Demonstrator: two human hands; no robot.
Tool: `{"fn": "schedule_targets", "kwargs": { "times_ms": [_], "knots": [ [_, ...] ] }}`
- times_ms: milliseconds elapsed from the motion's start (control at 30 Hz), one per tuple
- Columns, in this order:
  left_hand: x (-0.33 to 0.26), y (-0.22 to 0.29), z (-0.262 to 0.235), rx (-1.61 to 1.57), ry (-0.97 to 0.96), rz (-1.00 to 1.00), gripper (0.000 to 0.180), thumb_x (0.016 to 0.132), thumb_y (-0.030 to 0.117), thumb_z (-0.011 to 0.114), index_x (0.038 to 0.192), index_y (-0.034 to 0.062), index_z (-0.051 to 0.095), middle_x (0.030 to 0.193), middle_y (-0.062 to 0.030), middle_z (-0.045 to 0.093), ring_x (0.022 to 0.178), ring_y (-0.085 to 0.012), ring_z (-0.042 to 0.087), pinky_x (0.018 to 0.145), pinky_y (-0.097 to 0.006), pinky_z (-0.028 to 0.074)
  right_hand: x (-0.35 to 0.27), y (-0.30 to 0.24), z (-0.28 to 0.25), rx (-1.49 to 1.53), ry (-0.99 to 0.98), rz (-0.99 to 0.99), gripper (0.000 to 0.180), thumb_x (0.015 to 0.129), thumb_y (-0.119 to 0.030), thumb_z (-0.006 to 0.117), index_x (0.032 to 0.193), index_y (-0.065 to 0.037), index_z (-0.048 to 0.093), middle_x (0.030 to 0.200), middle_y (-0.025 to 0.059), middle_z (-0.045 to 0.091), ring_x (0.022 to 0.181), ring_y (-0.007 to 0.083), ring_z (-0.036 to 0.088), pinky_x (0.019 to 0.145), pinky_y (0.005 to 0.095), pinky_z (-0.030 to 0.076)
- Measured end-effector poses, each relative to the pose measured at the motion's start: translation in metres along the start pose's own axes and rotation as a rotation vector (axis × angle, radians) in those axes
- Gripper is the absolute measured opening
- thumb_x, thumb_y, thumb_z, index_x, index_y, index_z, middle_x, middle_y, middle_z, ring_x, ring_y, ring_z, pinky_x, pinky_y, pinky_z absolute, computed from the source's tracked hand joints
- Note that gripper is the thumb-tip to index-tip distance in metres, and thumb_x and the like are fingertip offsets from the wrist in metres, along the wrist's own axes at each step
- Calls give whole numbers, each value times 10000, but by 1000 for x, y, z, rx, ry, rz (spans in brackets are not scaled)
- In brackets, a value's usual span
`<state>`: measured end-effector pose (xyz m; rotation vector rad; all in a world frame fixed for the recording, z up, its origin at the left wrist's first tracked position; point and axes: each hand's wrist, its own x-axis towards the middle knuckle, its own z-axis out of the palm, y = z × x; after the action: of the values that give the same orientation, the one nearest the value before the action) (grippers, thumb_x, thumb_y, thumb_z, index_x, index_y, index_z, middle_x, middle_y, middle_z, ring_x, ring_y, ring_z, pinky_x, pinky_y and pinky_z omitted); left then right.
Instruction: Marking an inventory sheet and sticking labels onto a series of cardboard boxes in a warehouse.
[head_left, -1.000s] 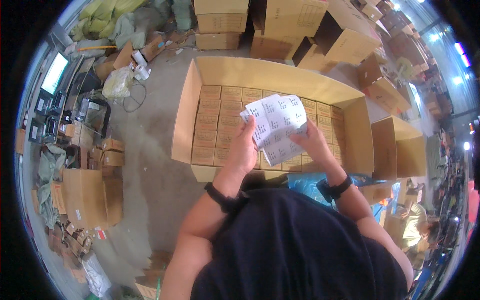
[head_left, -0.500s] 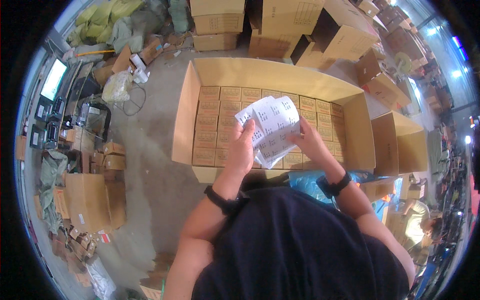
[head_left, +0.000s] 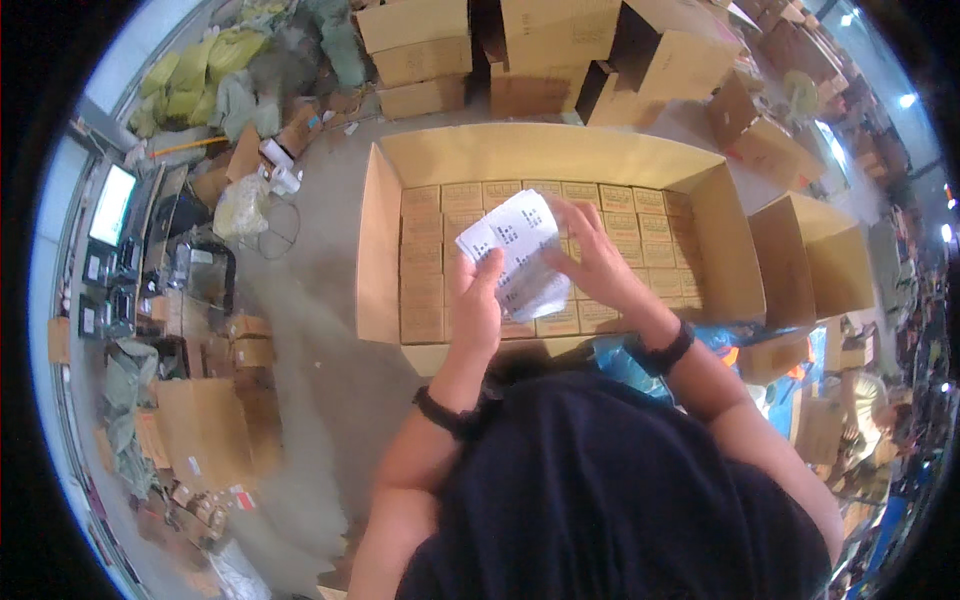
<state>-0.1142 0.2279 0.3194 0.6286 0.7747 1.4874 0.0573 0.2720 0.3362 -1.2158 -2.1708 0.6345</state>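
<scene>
A sheaf of white label sheets [head_left: 515,240], printed with small dark blocks, hangs over an open carton in the head view. My left hand [head_left: 478,305] grips its left edge, thumb on top and fingers hidden beneath. Beside its right edge is my right hand [head_left: 600,262], thumb and fingers apart and slightly blurred; whether the fingertips touch the paper is unclear. Below both hands, the large brown carton [head_left: 560,150] stands with its flaps raised. Rows of small brown boxes [head_left: 420,230] fill it, partly hidden by the sheets and my hands.
An open empty-looking carton [head_left: 835,255] adjoins the right side. More cartons [head_left: 545,40] stand beyond. Blue plastic [head_left: 625,365] lies near my right forearm. At left are a lit screen [head_left: 112,205] and a brown carton [head_left: 205,430]. Another person [head_left: 862,405] is at lower right.
The label sheets have been drawn together into a smaller, folded-looking sheaf. My right hand has come off their right edge and opened, while my left hand keeps its hold. The view has shifted slightly.
</scene>
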Motion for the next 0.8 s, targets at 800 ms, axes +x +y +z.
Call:
{"fn": "schedule_targets", "kwargs": {
  "times_ms": [800],
  "knots": [
    [-9,224,-40,1287,318,714,447,992,258,459,1402,80,435,1292,-96,572,1165,-247,535,1027,-404,380,-130,53,-4,331,-287,-8,194,839,-152,620,1008,-63,643,909,124,623,863,322,621,750,395,511]
  ]
}}
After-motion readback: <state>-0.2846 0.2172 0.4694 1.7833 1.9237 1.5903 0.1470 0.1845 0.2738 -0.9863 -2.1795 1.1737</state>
